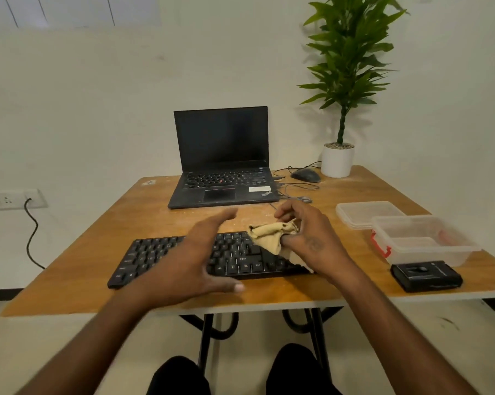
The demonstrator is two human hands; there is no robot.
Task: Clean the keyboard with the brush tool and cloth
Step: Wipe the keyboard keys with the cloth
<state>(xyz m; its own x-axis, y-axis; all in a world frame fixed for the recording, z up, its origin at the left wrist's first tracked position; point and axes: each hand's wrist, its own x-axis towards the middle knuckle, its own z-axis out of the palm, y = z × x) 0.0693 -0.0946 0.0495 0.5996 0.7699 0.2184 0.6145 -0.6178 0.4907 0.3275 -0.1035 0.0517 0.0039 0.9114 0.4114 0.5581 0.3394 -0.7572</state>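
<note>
A black keyboard [155, 258] lies near the front edge of the wooden table [98, 240]. My right hand [311, 238] hovers over the keyboard's right end and grips a crumpled yellow cloth [269, 236], which hangs down onto the keys. My left hand [195, 258] is held above the middle of the keyboard with fingers straight and thumb spread, holding nothing. No brush tool is plainly visible; a flat black case [425, 276] lies at the right front.
An open black laptop [222, 163] stands at the back centre, with a wired mouse [305, 175] and cable beside it. A potted plant [337, 159] occupies the back right corner. A clear plastic box [423, 242] and its lid [366, 213] sit on the right.
</note>
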